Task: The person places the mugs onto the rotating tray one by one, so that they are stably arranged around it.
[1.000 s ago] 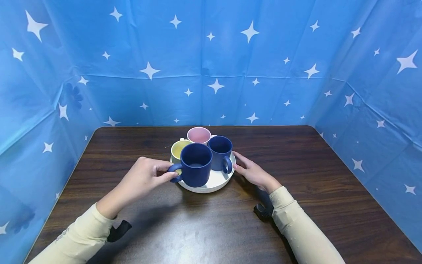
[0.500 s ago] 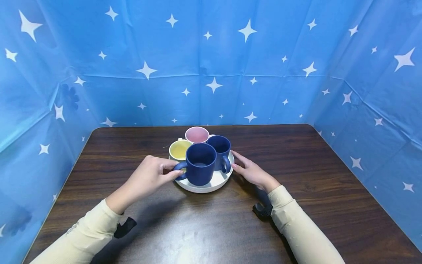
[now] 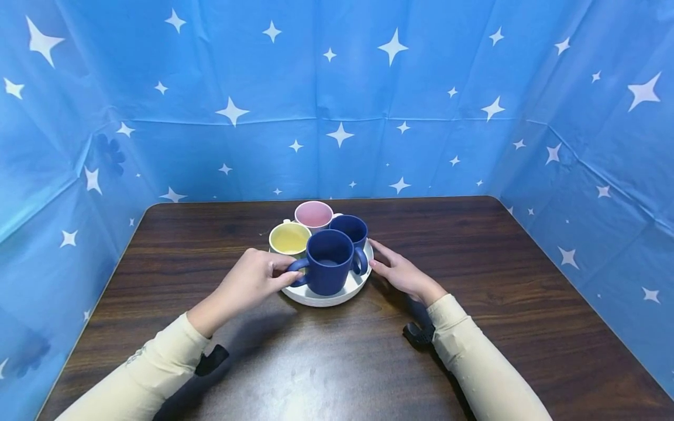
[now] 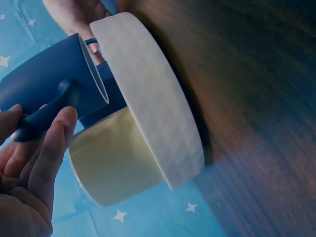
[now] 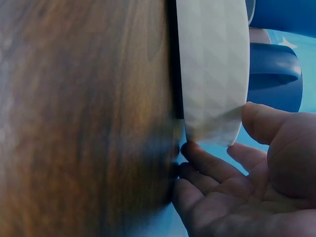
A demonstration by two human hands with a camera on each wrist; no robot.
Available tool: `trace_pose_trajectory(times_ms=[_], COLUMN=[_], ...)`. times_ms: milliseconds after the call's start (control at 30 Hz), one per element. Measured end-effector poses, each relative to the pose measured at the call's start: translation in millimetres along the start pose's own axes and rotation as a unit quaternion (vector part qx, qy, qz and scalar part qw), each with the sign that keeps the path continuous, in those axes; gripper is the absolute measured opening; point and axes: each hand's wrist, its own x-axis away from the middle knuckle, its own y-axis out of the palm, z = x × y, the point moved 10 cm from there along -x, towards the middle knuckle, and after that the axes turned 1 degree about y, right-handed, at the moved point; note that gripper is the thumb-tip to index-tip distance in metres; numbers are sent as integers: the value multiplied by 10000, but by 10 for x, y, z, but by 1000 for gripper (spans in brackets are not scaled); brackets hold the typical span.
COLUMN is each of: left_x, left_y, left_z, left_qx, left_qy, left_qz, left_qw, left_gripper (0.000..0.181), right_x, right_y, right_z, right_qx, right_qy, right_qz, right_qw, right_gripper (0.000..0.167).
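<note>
In the head view, my left hand (image 3: 251, 277) pinches the handle of a dark blue mug (image 3: 329, 263) and holds it upright over the front of a round white tray (image 3: 322, 302). The left wrist view shows the base of the held mug (image 4: 54, 74) above the tray's rim. On the tray stand a yellow mug (image 3: 289, 239), a pink mug (image 3: 314, 214) and a second blue mug (image 3: 350, 227), partly hidden by the held one. My right hand (image 3: 404, 273) rests against the tray's right side, its thumb by the rim and its fingers low on the wall.
The dark wooden table (image 3: 500, 280) carries the tray near its back edge. Blue curtains (image 3: 274, 70) with white stars hang behind and at both sides. A black strap piece (image 3: 418, 335) sits under the right wrist.
My left hand has carried the blue mug a little to the right, now covering more of the second blue mug and uncovering the yellow one. The right hand stays at the tray.
</note>
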Motion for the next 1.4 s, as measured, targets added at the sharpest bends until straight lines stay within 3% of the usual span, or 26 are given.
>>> trace_pose_trajectory(times_ms=[433, 1133, 1400], left_x=[-12, -11, 4], left_y=[165, 360, 364], left_z=[-110, -198, -148], left_qx=[29, 215, -197], left_qy=[-337, -457, -302], left_qz=[-32, -183, -122], left_qw=[9994, 9986, 9993], left_gripper=[6, 8, 8], right_x=[25, -1, -6], right_y=[15, 22, 25], right_z=[-45, 0, 16], right_qx=[-138, -127, -130], right_qy=[-67, -30, 3], right_qz=[-37, -77, -62], right_qw=[9999, 9999, 9999], right_gripper=[60, 61, 60])
